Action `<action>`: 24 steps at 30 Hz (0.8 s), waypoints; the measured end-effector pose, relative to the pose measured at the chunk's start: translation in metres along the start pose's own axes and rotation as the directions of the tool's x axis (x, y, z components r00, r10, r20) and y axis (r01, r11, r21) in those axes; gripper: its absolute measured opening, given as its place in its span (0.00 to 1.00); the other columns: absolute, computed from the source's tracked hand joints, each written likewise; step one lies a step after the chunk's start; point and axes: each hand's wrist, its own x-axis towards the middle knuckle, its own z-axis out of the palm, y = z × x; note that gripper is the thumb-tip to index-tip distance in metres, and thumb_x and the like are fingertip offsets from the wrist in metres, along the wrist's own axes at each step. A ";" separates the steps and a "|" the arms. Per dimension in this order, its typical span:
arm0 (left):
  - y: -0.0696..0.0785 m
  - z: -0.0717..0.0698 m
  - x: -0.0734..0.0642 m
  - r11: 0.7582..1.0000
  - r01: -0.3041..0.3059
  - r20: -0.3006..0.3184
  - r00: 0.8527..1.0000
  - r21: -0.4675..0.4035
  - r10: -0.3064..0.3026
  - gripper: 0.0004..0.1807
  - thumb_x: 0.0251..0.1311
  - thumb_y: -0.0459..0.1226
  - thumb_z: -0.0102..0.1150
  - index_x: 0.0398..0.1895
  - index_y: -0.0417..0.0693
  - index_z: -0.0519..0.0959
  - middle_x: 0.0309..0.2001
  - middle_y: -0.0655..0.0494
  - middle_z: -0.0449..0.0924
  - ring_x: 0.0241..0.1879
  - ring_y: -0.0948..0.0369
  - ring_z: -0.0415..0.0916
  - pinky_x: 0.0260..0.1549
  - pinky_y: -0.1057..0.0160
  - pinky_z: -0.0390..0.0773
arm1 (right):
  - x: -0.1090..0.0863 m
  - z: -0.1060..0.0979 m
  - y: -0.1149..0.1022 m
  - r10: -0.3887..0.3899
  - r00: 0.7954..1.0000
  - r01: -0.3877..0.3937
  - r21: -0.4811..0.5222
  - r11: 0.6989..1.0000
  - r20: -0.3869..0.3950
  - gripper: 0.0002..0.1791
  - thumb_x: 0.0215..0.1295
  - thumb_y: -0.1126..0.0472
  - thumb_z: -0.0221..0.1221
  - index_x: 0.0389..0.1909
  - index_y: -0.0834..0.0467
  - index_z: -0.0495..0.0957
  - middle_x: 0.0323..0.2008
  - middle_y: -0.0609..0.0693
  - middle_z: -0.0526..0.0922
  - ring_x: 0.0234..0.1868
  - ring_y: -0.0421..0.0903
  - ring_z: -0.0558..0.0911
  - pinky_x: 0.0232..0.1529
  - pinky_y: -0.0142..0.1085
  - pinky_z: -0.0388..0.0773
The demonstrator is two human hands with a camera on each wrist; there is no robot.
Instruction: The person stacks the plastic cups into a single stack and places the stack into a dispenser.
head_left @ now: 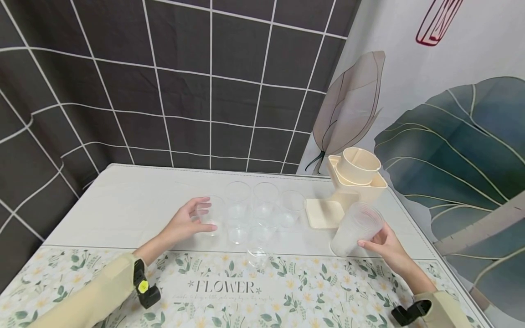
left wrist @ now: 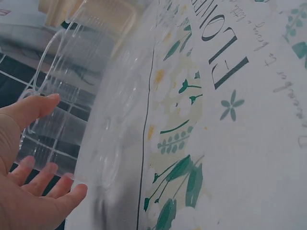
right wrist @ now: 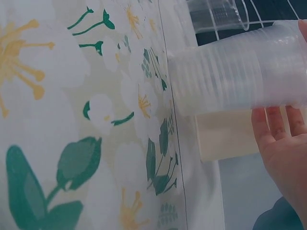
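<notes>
At the left end of a group of clear plastic cups [head_left: 264, 214], my left hand [head_left: 188, 221] has its fingers behind one clear plastic cup [head_left: 217, 214] and its thumb in front. That cup stands upright; in the left wrist view the fingers [left wrist: 48, 179] curve loosely beside it, and firm contact is hard to judge. On the right, my right hand [head_left: 387, 248] grips a tall stack of nested translucent plastic cups [head_left: 352, 232]. The stack leans, its lower end at or just above the tabletop. In the right wrist view, fingers [right wrist: 276, 127] lie along its side.
Behind the stack stands a cream plastic holder [head_left: 357, 182] with a round cup-like top and a flat base [head_left: 324, 214]. A floral mat with lettering [head_left: 225, 287] covers the front of the white table [head_left: 135, 196]. A dark checked curtain [head_left: 184, 91] hangs behind.
</notes>
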 end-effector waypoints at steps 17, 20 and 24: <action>-0.008 0.004 0.000 1.000 -0.011 -0.057 0.998 0.001 0.011 0.43 0.49 0.37 0.71 0.69 0.40 0.60 0.67 0.39 0.66 0.66 0.42 0.64 0.66 0.43 0.64 | -0.001 0.000 0.000 0.002 1.000 -0.002 0.020 1.000 0.002 0.44 0.57 0.79 0.56 0.72 0.50 0.53 0.59 0.31 0.68 0.57 0.23 0.72 0.52 0.17 0.73; -0.007 0.003 0.000 1.000 -0.012 -0.064 0.998 -0.005 0.011 0.43 0.49 0.36 0.71 0.69 0.40 0.60 0.67 0.39 0.66 0.66 0.42 0.65 0.66 0.43 0.64 | -0.001 -0.001 0.000 0.005 1.000 -0.005 0.012 1.000 0.002 0.43 0.57 0.79 0.56 0.71 0.49 0.54 0.58 0.31 0.69 0.56 0.23 0.73 0.51 0.17 0.74; -0.007 0.002 -0.002 1.000 -0.018 -0.072 0.997 -0.003 0.018 0.43 0.49 0.36 0.70 0.69 0.40 0.61 0.67 0.39 0.66 0.65 0.42 0.65 0.66 0.44 0.65 | -0.001 -0.001 0.000 0.011 1.000 -0.011 0.001 1.000 0.002 0.43 0.58 0.79 0.56 0.71 0.49 0.54 0.58 0.31 0.69 0.56 0.23 0.73 0.51 0.17 0.74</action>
